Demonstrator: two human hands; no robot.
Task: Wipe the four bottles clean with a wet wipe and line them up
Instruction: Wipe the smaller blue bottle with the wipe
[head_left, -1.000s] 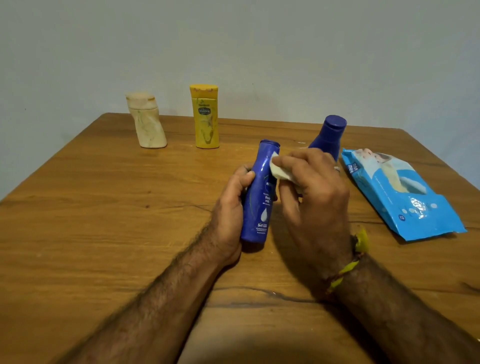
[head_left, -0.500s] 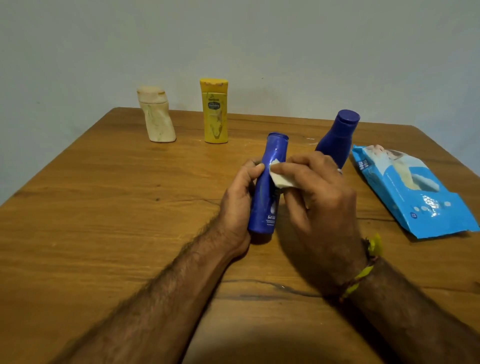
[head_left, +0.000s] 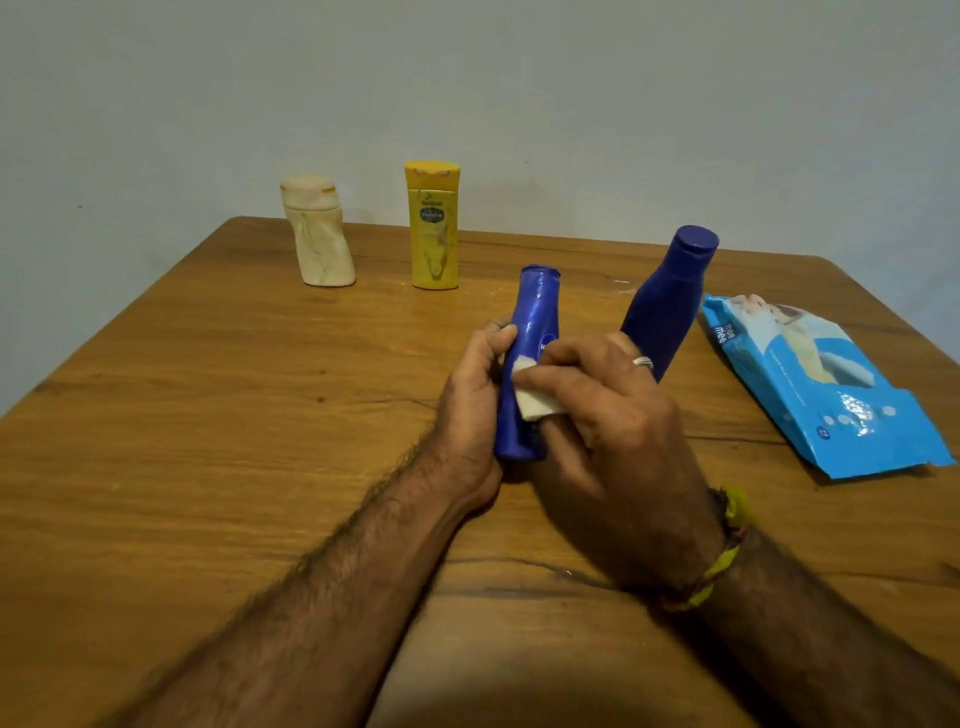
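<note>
The slim glossy blue plastic bottle (head_left: 532, 332) stands near the middle of the wooden worktop (head_left: 208, 415), its long axis upright and leaning slightly right, the left hand (head_left: 470, 410) curled round its left side. From the right, the right hand (head_left: 602, 415) pinches a folded white wet wipe (head_left: 530, 395) against its front. Just right stands a dark blue tapered bottle (head_left: 665, 306), a blue wipe packet (head_left: 826, 384) beyond; far left stand a cream bottle (head_left: 319, 234) and a yellow bottle (head_left: 434, 228).

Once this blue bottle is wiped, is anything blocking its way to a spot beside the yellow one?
Nothing visible: the table between the blue bottle and the yellow bottle is bare.
</note>
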